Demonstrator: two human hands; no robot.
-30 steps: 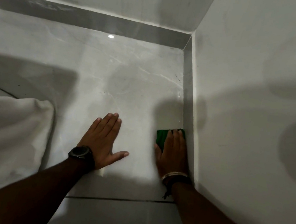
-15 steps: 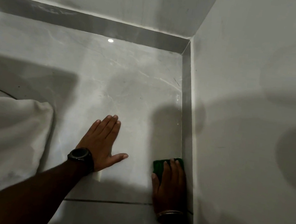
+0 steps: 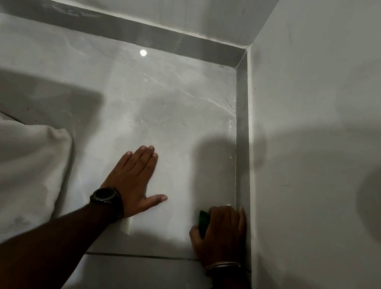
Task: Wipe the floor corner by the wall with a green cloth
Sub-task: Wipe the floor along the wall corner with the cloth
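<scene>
Green cloth (image 3: 203,221): on floor (image 3: 165,107) beside skirting (image 3: 241,175), mostly hidden under right hand (image 3: 220,235), fingers curled over it. Left hand (image 3: 135,182): flat on floor, fingers together, thumb spread, holding nothing; watch (image 3: 105,195) on wrist.

Left hand (image 3: 135,180) flat, right hand (image 3: 221,235) curled.
</scene>
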